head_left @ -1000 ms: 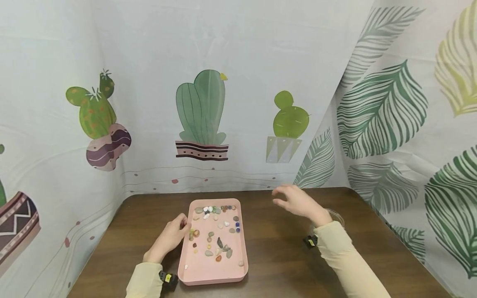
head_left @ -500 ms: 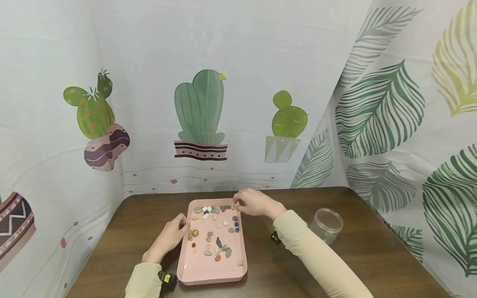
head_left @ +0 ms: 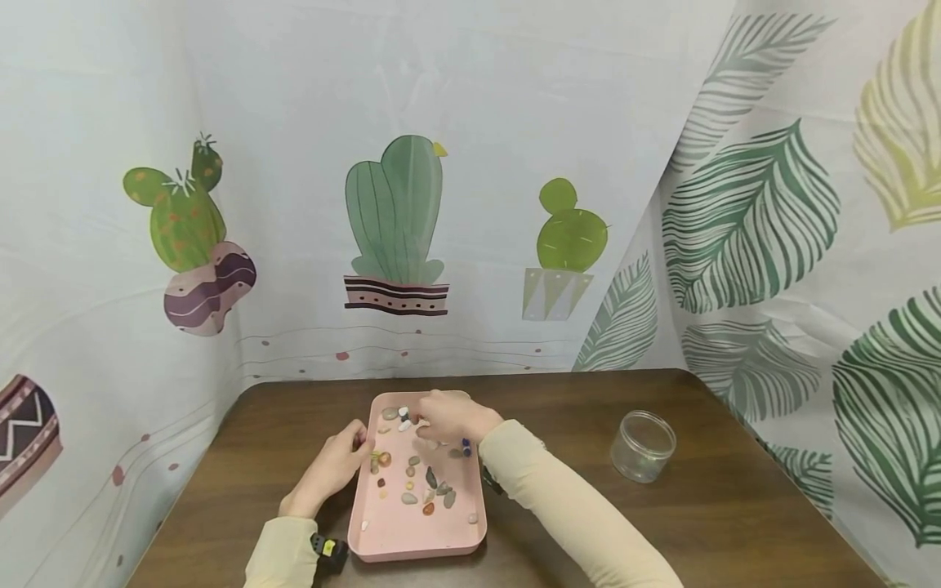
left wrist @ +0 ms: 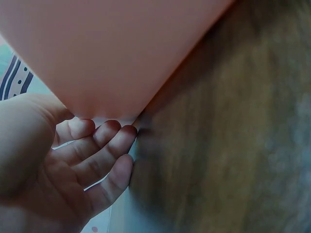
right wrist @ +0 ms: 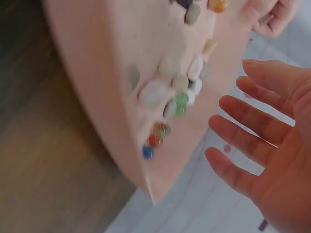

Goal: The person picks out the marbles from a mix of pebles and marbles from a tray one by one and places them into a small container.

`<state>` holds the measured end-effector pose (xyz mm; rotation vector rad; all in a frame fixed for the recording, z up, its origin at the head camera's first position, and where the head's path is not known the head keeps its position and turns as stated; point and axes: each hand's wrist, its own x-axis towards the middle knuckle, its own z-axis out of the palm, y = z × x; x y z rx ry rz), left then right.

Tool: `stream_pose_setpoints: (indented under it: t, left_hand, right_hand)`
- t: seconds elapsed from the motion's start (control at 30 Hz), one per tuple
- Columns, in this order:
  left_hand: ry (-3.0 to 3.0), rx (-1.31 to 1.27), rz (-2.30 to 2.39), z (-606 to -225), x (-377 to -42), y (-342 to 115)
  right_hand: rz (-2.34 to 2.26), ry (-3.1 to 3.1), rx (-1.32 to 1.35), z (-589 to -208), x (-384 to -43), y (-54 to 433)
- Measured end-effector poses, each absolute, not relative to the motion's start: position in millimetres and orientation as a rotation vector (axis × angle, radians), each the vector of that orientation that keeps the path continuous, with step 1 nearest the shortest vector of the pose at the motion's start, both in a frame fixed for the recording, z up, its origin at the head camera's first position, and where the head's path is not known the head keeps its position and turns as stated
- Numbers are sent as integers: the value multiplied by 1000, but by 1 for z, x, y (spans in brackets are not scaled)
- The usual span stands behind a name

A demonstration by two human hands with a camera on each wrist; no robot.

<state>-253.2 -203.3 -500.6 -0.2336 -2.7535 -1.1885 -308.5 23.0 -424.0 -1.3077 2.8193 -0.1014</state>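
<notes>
A pink rectangular tray (head_left: 415, 535) holds many small pebbles and glass marbles. My left hand (head_left: 334, 465) grips the tray's left wall; in the left wrist view, fingers (left wrist: 104, 160) touch its outer side and the thumb tip is hidden behind it. Over the far part of the tray is my right hand (head_left: 450, 418), covering some stones in the head view. From the right wrist, that hand (right wrist: 272, 141) shows spread, nearly straight fingers and holds nothing. Near it lie green marbles (right wrist: 181, 100), a red marble (right wrist: 155, 141), a blue marble (right wrist: 147, 152) and a whitish pebble (right wrist: 153, 92).
A clear round jar (head_left: 643, 447) without a lid stands on the brown wooden table (head_left: 559, 490), right of the tray. Behind the table hangs a cloth (head_left: 485, 343) printed with cacti and leaves. More pebbles (head_left: 430, 477) lie in the tray's middle.
My right hand has moved left from beside the jar, across the tray's right rim, to above its far stones. The jar is now fully visible. My left hand stays at the tray's wall.
</notes>
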Motion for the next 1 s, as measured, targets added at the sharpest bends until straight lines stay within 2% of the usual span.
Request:
stream_pose_setpoints:
  t: [0.43,0.7,1.0]
  left_hand:
    - [-2758,-258,-1194,-498,-250,-203]
    - [-2737,-294,-1189,-503,-253,-201]
    - [-2730,-290,-1183,-506,-255,-207]
  right_hand:
    - [-305,2757,-1174,-449,-305,-25]
    - [-244,2796,-1085,-460,-300,-39]
    - [-314,2806,-1159,-469,-301,-50]
